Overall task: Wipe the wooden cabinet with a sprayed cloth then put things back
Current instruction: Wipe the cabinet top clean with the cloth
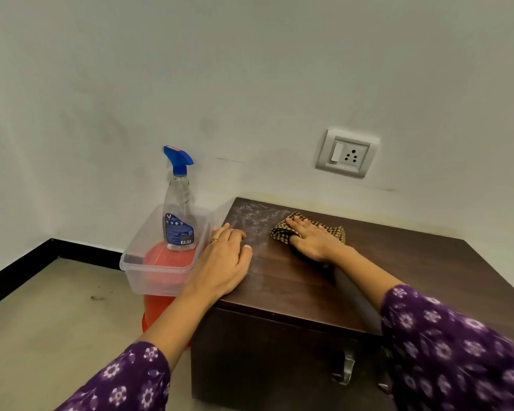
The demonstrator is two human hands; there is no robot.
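Head view: we are mid-wipe on the wooden cabinet [294,289], and dusty smears at its back-left corner call for the next sweep. Beside it, the clear tub [137,274] on a red bucket [158,310] holds the spray bottle [178,215] upright. Our right hand [312,241] presses flat on the checked cloth [282,231] lying on the cabinet; our left hand [223,262] rests flat and empty.

Purple floral sleeves [457,336]; ring [214,240] on L finger.

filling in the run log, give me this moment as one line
phase: wiping | right hand: pressing checked cloth on cabinet top | left hand: flat at left edge | spray bottle: upright in clear tub
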